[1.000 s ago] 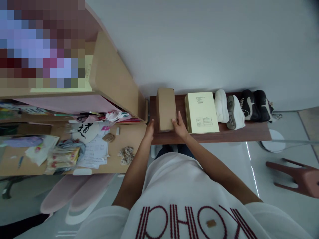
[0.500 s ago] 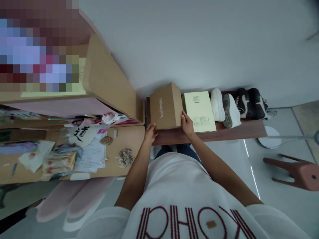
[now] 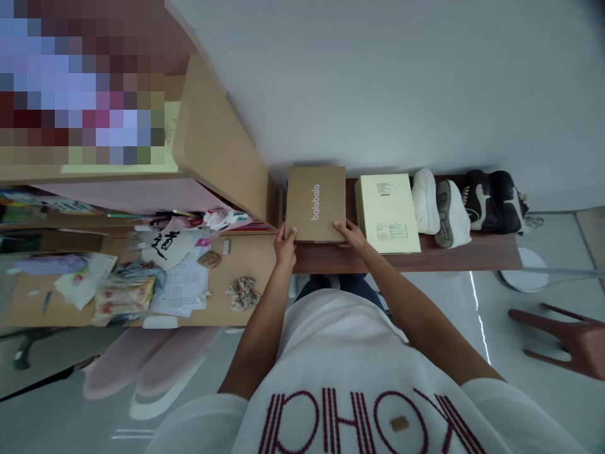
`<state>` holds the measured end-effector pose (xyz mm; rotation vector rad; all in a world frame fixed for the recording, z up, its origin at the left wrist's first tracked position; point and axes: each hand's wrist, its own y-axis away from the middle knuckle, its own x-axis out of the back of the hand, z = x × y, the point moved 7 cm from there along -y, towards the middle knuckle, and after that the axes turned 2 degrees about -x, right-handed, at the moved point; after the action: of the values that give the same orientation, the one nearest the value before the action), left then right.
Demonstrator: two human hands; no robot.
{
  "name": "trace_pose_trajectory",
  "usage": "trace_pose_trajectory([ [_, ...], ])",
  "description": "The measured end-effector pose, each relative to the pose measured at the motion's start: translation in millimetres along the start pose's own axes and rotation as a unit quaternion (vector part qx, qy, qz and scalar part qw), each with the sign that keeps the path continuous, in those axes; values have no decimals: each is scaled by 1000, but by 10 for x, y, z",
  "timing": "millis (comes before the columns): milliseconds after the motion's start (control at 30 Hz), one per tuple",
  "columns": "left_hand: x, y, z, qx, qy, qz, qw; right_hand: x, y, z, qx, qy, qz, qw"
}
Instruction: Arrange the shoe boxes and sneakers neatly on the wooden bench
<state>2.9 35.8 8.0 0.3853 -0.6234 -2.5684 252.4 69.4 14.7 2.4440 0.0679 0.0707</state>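
Note:
A brown shoebox (image 3: 309, 205) marked "balabala" rests on the dark wooden bench (image 3: 331, 257), its lid lying level. My left hand (image 3: 286, 244) grips the near left corner, thumb on top. At the near right corner, my right hand (image 3: 350, 234) has its thumb on the lid and its other fingers along the side. To the right of that hand is a pale yellow box (image 3: 390, 214), apart from the brown one by a narrow gap. What the shoebox contains is hidden.
White shoes (image 3: 425, 202) and black shoes (image 3: 501, 198) stand right of the yellow box. On the left is a cluttered desk (image 3: 265, 252) with a tall side panel (image 3: 227, 132). A reddish-brown stool (image 3: 583, 343) and a pink chair (image 3: 155, 366) flank me.
The shoebox was angled with its right side showing; it now sits square and flat. My right hand has moved from its right side to the near right corner. The view has shifted slightly.

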Motion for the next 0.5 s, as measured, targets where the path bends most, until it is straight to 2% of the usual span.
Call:
trace_pose_trajectory([
  [233,51,-99,-161,16,1,30,999,-71,-207,26,-19,-9,-20,1000],
  [500,73,-240,-213,20,-3,44,999,-120,-345,60,-35,-8,-26,999],
])
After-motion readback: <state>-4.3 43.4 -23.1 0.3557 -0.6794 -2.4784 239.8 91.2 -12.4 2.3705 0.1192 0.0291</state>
